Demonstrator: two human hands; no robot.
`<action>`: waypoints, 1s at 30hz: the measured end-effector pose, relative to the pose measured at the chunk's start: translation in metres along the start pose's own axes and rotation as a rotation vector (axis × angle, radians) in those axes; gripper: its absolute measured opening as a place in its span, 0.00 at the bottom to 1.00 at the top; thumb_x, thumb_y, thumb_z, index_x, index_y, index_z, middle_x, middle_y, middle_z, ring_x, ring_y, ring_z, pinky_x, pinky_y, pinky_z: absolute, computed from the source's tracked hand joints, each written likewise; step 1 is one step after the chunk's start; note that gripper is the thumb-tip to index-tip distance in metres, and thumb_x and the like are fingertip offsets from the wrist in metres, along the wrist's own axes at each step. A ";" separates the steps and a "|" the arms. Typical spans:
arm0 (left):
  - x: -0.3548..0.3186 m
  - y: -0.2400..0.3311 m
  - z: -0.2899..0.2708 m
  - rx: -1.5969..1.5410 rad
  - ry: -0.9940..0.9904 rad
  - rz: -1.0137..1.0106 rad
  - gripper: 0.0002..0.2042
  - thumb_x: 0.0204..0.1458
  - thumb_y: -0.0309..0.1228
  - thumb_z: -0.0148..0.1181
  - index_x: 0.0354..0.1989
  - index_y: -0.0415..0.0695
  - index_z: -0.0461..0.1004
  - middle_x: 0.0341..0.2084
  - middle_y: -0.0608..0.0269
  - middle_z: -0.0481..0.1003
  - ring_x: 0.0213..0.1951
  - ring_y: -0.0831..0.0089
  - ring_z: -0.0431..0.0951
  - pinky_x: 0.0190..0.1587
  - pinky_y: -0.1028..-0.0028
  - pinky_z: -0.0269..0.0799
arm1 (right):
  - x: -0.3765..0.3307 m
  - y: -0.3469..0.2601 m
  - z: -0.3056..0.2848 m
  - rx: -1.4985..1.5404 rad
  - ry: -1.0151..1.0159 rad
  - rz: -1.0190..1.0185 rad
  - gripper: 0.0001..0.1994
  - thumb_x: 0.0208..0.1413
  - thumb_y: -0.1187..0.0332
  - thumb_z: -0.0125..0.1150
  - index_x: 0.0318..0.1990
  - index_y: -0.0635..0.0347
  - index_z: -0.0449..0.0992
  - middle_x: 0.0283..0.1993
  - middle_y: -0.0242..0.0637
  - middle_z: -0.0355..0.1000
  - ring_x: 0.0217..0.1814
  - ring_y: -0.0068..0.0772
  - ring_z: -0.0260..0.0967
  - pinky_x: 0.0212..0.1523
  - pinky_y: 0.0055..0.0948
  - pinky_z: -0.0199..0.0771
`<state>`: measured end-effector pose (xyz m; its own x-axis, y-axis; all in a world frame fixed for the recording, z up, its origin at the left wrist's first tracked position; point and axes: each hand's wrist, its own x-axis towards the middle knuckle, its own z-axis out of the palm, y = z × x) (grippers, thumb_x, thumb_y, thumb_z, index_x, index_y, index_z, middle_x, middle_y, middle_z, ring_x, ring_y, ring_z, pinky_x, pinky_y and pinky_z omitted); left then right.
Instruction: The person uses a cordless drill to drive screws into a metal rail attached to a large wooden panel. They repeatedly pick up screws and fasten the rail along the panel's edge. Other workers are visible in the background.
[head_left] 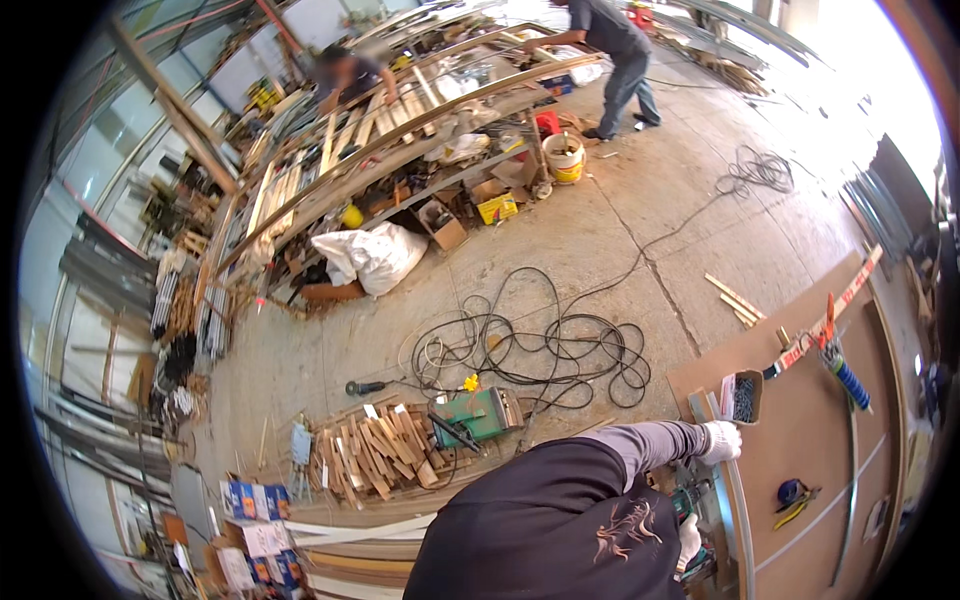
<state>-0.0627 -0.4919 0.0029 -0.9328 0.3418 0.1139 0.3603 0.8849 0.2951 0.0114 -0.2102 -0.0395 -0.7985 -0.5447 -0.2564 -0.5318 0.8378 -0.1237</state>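
The green tool (688,498), one of its kind here, is at the near left edge of the desk (790,430), beside the person's torso. The person's right hand (688,543), in a white glove, is against it; the torso hides part of the hand, so whether its fingers close round the tool cannot be told. The left hand (721,441), also gloved, lies on the one rail (738,520) along the desk's left edge; its fingers are bent, but how firmly they grip cannot be told.

On the desk are one box of screws (743,397) just beyond the left hand, one red-and-white strip (848,297) at the far side, one blue tube (848,382) near that strip, and one tape measure (790,492) near the middle.

Left of the desk, on the floor (600,240), are at least two sticks (735,293) near its far corner, one green machine (472,414), one grinder (366,387), and offcuts (365,450) too many to count. Loops of cable (530,340) lie between desk and machine.

Well apart from the desk, at the far left, stands one rack (380,200), with two co-workers (612,55) at it. One white sack (372,258), one bucket (563,160) and one yellow box (497,208) are on its desk-facing side.
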 end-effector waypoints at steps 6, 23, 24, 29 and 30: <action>0.001 -0.005 -0.001 -0.004 0.014 0.038 0.10 0.37 0.35 0.68 0.31 0.48 0.81 0.32 0.59 0.81 0.42 0.56 0.82 0.46 0.59 0.78 | 0.005 -0.009 -0.020 -0.024 -0.145 0.053 0.21 0.55 0.60 0.62 0.51 0.61 0.67 0.31 0.58 0.77 0.35 0.64 0.78 0.34 0.53 0.75; -0.108 0.078 -0.006 -0.569 0.859 -0.621 0.30 0.46 0.38 0.71 0.58 0.42 0.69 0.54 0.47 0.71 0.59 0.48 0.70 0.63 0.55 0.66 | -0.035 -0.034 -0.028 0.093 0.034 -0.235 0.27 0.50 0.60 0.66 0.57 0.61 0.68 0.33 0.58 0.77 0.37 0.64 0.77 0.36 0.53 0.75; -0.123 0.088 -0.003 -0.756 0.747 -0.812 0.30 0.50 0.41 0.67 0.60 0.40 0.68 0.54 0.45 0.71 0.60 0.47 0.69 0.65 0.56 0.65 | -0.032 -0.036 -0.030 0.122 0.049 -0.280 0.28 0.50 0.61 0.66 0.57 0.61 0.68 0.33 0.58 0.77 0.37 0.64 0.77 0.36 0.53 0.75; -0.152 0.092 0.034 -1.843 0.439 -0.962 0.30 0.59 0.58 0.59 0.54 0.40 0.79 0.45 0.58 0.81 0.44 0.70 0.78 0.51 0.69 0.72 | -0.015 -0.076 -0.059 0.251 -0.015 -0.364 0.41 0.34 0.67 0.76 0.62 0.65 0.68 0.39 0.55 0.79 0.42 0.60 0.78 0.42 0.46 0.78; -0.153 0.096 0.004 -1.927 0.449 -1.113 0.26 0.60 0.57 0.60 0.41 0.42 0.84 0.37 0.66 0.81 0.37 0.78 0.77 0.44 0.73 0.72 | -0.013 -0.084 -0.070 0.301 -0.016 -0.410 0.40 0.35 0.67 0.77 0.61 0.65 0.69 0.39 0.55 0.79 0.42 0.58 0.79 0.43 0.45 0.78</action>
<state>0.1149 -0.4584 0.0102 -0.7387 -0.2231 -0.6360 -0.3015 -0.7346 0.6078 0.0466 -0.2761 0.0413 -0.5356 -0.8322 -0.1433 -0.6938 0.5304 -0.4871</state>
